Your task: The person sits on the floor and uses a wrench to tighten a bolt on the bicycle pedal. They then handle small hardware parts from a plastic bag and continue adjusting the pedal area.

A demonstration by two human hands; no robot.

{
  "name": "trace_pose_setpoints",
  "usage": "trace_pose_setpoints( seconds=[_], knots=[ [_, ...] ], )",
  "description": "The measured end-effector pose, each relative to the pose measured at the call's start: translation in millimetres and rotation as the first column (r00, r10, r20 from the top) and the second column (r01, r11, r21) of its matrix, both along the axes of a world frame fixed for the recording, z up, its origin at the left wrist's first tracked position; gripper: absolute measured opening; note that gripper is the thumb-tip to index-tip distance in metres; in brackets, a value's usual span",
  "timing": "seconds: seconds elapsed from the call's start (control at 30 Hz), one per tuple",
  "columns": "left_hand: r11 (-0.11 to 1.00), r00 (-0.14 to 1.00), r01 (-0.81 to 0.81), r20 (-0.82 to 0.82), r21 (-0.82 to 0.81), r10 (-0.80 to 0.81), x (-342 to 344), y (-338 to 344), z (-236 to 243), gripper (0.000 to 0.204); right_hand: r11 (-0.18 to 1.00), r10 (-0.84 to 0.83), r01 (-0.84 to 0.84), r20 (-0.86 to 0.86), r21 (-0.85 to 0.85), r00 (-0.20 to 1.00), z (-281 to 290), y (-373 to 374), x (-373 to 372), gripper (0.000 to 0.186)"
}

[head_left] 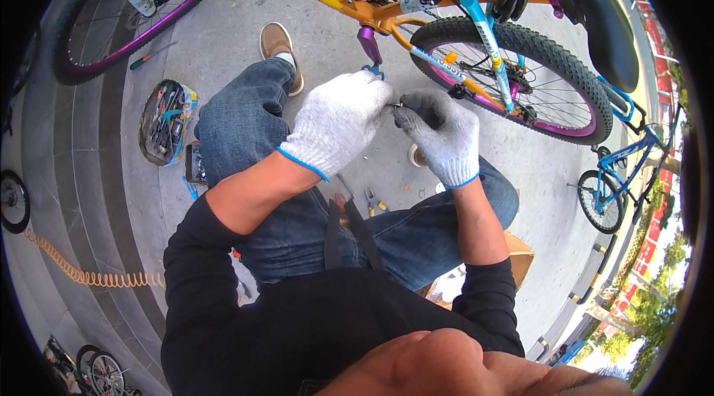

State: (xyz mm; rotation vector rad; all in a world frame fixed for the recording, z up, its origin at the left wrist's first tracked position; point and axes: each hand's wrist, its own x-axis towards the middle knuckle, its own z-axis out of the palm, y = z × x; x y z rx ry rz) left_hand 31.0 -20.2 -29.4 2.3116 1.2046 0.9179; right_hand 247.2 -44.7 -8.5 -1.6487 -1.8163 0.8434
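Both my hands wear white knitted gloves with blue cuffs and grey-coated fingers. They meet in front of my knees. My right hand (440, 132) pinches a tiny shiny metal piece (400, 105) between thumb and forefinger. The fingers of my left hand (342, 117) are curled closed and touch the same spot; whether they also grip the piece is hidden behind the glove. Just beyond my hands stands an orange and yellow mountain bike (383, 17) with purple rims. Its blue pedal (374, 71) is close to my left knuckles.
A tin of hand tools (165, 122) stands left of my knee, with a screwdriver (152, 55) beyond it. Yellow-handled pliers (370, 203) lie on the floor between my legs. A cardboard box (519, 258) is by my right thigh. A blue bicycle (625, 165) stands far right; a coiled orange hose (89, 271) lies left.
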Motion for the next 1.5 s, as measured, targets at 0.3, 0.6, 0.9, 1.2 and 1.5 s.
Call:
trace_pose_setpoints(
  seconds=[0.3,0.6,0.9,1.2,1.5],
  knots=[
    [0.998,1.000,-0.006,0.029,0.060,0.004,2.7,-2.0,1.5,0.022,0.975,0.107,-0.133,0.153,0.178,0.982,-2.8,-0.5,-3.8,0.025],
    [0.995,0.987,0.034,0.158,-0.093,-0.018,-2.7,4.7,10.0,0.026,0.994,0.088,-0.087,-0.003,0.061,0.996,0.5,-1.5,1.9,0.030],
    [0.905,0.948,0.118,0.317,-0.408,0.019,-5.3,4.5,22.7,0.029,1.000,-0.015,0.017,-0.187,0.007,0.982,5.8,0.5,4.0,0.030],
    [0.859,0.955,0.116,0.295,-0.499,0.042,-8.1,4.5,26.6,0.027,0.998,0.036,-0.029,-0.113,0.061,0.993,15.4,-2.2,5.5,0.026],
    [0.734,0.921,0.164,0.368,-0.659,0.124,-5.0,3.7,24.3,0.024,0.955,0.158,-0.100,-0.193,0.278,0.969,-2.5,-2.0,7.3,0.025]
  ],
)
